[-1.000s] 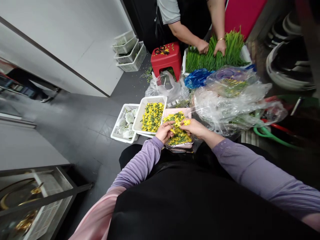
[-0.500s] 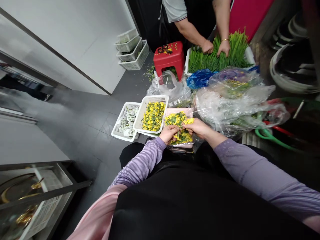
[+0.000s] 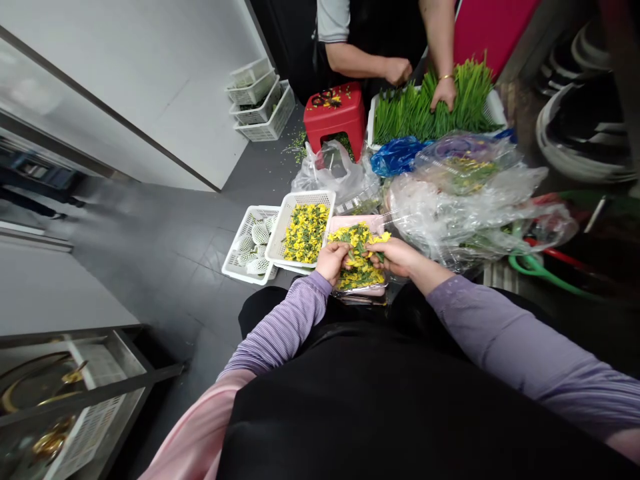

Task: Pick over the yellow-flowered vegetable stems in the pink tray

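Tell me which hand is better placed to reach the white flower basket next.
Probably the left hand: it is near the white flower basket; the right hand, holding yellow flowers, is farther, across the pink tray.

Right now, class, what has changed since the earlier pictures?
The co-worker's right hand rose off the green stalks, towards the picture's left. The wearer's left hand drew slightly from the wearer's right hand, which still holds yellow flowers. The red stool stayed put.

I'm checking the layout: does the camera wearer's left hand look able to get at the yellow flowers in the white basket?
Probably yes: the left hand is close beside the white basket, whose top is open, and nothing visible seems to block the way to the yellow flowers inside.
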`<state>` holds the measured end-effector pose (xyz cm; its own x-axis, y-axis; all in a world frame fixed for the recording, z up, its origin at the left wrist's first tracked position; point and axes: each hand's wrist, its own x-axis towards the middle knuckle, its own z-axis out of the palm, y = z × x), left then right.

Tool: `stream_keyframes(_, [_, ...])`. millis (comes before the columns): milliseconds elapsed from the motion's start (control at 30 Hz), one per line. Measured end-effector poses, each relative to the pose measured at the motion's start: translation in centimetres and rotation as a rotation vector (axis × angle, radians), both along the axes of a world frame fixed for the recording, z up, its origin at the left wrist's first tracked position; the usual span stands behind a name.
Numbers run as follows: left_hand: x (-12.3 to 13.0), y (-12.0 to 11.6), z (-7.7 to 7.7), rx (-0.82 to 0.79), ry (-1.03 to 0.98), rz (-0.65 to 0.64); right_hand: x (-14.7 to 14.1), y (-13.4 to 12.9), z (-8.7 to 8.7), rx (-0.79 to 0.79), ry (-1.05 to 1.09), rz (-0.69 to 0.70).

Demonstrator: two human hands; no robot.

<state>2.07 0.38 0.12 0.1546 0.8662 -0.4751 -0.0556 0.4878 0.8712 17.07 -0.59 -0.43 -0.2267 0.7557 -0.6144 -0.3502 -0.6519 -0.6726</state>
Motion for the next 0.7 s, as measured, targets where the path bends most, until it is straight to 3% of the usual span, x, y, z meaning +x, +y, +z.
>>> stream_keyframes(100, [1.0,0.0,0.4,0.144,0.118,-0.019,0.0,-0.1,0.1,-0.036,0.047,0.066])
stream_keyframes(233, [1.8,0.1,0.4,0.314,0.284,-0.127,0.1,-0.5,0.3,0.048,0.129,0.099])
stream_keyframes(333, [1.2,0.4,-0.4,0.36,0.386,-0.139,0.4,-0.6,0.4,0.076,0.131,0.138])
stream_keyframes(433, [-0.7,0.6,-1.8,0.431,0.671,-0.149,0.8,-0.4,0.6,0.027,0.043,0.098])
stream_keyframes(500, [-2.1,0.4,-3.1,0.499,0.947,-0.347,1.0,-0.1,0.9,-0.007,-0.021,0.037])
stream_keyframes(600, [-3.7,-0.3,-5.3,0.578,1.229,-0.766,1.2,0.1,1.5,-0.025,-0.048,0.011])
stream_keyframes(700, [-4.3,-0.9,-6.8,0.624,1.356,-0.917,1.0,0.1,1.8,-0.028,-0.065,0.0])
